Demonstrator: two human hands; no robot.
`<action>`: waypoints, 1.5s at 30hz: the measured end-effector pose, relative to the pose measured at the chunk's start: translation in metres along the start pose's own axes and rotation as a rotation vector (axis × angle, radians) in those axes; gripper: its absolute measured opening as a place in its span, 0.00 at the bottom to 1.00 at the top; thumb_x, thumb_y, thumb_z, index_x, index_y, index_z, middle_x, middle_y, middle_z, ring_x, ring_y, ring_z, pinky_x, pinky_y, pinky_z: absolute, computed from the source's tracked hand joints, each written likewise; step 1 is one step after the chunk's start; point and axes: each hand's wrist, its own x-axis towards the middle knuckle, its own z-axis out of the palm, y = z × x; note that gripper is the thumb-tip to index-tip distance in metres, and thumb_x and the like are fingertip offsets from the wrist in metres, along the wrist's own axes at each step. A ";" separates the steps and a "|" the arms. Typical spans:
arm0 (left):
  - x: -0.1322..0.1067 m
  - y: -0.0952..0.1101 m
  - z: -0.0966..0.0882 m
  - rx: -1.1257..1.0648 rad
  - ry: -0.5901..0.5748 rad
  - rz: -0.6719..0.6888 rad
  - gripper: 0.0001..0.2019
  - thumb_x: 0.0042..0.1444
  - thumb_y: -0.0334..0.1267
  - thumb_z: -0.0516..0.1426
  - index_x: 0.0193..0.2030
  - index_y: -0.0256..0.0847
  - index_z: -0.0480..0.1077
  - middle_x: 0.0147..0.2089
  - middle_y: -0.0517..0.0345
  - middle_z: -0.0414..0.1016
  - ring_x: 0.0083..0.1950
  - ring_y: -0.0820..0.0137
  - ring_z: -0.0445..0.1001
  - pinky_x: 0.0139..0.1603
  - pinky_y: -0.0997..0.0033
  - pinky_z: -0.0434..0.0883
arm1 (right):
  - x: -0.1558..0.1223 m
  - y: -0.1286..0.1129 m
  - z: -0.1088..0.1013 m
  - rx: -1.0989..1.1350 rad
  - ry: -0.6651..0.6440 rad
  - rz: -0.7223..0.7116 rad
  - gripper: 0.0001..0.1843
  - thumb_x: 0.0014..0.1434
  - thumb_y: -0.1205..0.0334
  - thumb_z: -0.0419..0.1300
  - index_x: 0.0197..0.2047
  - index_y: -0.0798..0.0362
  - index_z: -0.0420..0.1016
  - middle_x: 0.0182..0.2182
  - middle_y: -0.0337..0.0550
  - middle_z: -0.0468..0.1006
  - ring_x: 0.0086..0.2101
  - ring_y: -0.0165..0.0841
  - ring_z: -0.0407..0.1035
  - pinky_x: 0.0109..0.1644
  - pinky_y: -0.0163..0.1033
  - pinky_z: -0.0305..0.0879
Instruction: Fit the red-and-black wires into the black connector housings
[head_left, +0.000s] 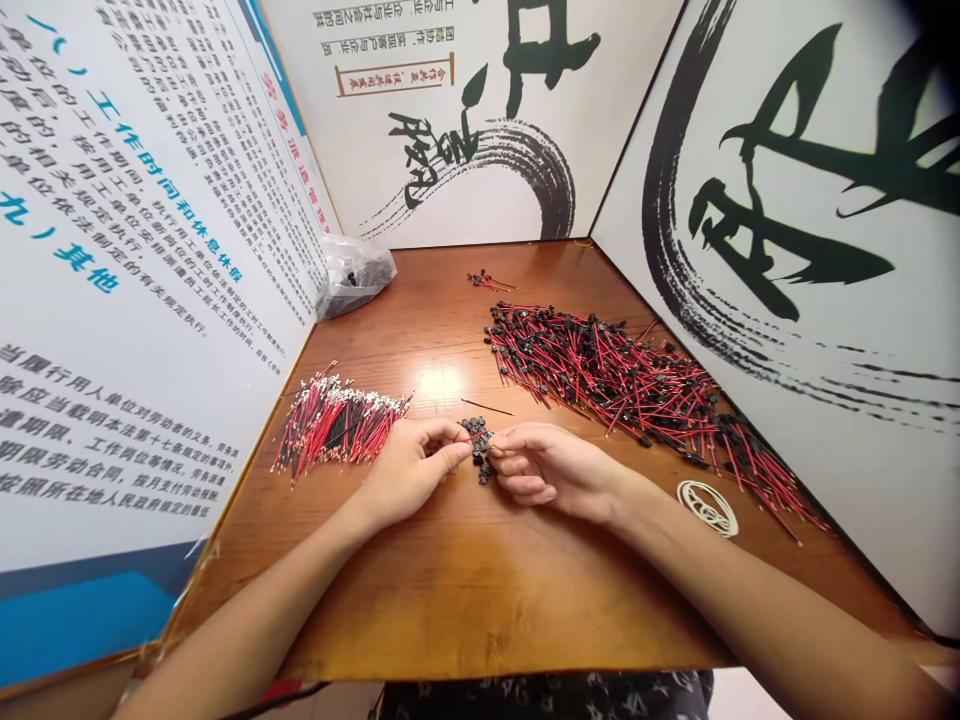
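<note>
My left hand (412,465) is closed, thumb and forefinger pinching a short red wire (475,438). Facing it, my right hand (551,468) is pinched too, its fingertips close to the wire's other end; whatever they hold is too small to make out. Beneath and between the fingertips lies a little heap of black plastic connector housings (481,472). To the left is a pile of red and black wires (337,425) with white tips. One loose black wire (487,407) rests just beyond the hands.
A large pile of red wires with black connectors (600,370) spreads along the right side. Cream rubber bands (707,508) lie near my right forearm. At the back are a few wires (491,281) and a clear plastic bag (356,275) with dark parts. Printed panels enclose the wooden table (480,600).
</note>
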 end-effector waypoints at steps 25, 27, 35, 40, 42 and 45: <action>-0.001 0.004 -0.004 0.100 -0.019 0.037 0.08 0.58 0.37 0.56 0.33 0.36 0.72 0.25 0.61 0.68 0.26 0.75 0.65 0.28 0.75 0.63 | 0.001 0.007 0.010 -0.360 0.177 -0.363 0.06 0.50 0.63 0.59 0.25 0.53 0.65 0.15 0.29 0.59 0.16 0.22 0.49 0.19 0.30 0.42; -0.001 0.003 -0.004 0.115 -0.028 0.053 0.07 0.58 0.36 0.55 0.33 0.36 0.72 0.25 0.61 0.68 0.26 0.75 0.65 0.28 0.75 0.62 | 0.004 0.008 0.009 -0.093 0.082 -0.175 0.07 0.45 0.64 0.59 0.24 0.52 0.62 0.14 0.26 0.52 0.15 0.21 0.43 0.17 0.29 0.35; 0.001 0.003 -0.006 -0.084 -0.014 -0.056 0.10 0.57 0.42 0.57 0.32 0.36 0.70 0.23 0.63 0.66 0.23 0.76 0.63 0.24 0.76 0.60 | 0.000 0.004 0.006 -0.602 0.324 -0.467 0.03 0.47 0.66 0.56 0.24 0.53 0.64 0.18 0.32 0.63 0.18 0.24 0.54 0.21 0.31 0.48; 0.001 0.004 -0.007 -0.200 -0.011 -0.121 0.13 0.53 0.45 0.60 0.30 0.35 0.69 0.20 0.65 0.63 0.20 0.78 0.61 0.20 0.77 0.59 | -0.009 0.002 0.006 -1.185 0.363 -0.811 0.07 0.55 0.69 0.56 0.38 0.54 0.71 0.26 0.37 0.71 0.24 0.28 0.61 0.28 0.34 0.57; 0.001 0.004 -0.006 -0.209 -0.025 -0.133 0.14 0.53 0.46 0.60 0.30 0.35 0.69 0.19 0.65 0.63 0.19 0.78 0.60 0.20 0.78 0.59 | -0.009 0.005 0.004 -1.327 0.341 -0.919 0.07 0.59 0.67 0.56 0.41 0.54 0.71 0.28 0.39 0.73 0.26 0.29 0.63 0.31 0.36 0.59; 0.001 0.002 -0.005 -0.222 -0.055 -0.158 0.14 0.53 0.47 0.60 0.30 0.35 0.69 0.19 0.65 0.63 0.19 0.78 0.60 0.19 0.78 0.59 | -0.007 0.009 0.001 -1.457 0.325 -1.034 0.05 0.62 0.67 0.54 0.40 0.54 0.71 0.30 0.43 0.74 0.27 0.30 0.64 0.33 0.37 0.59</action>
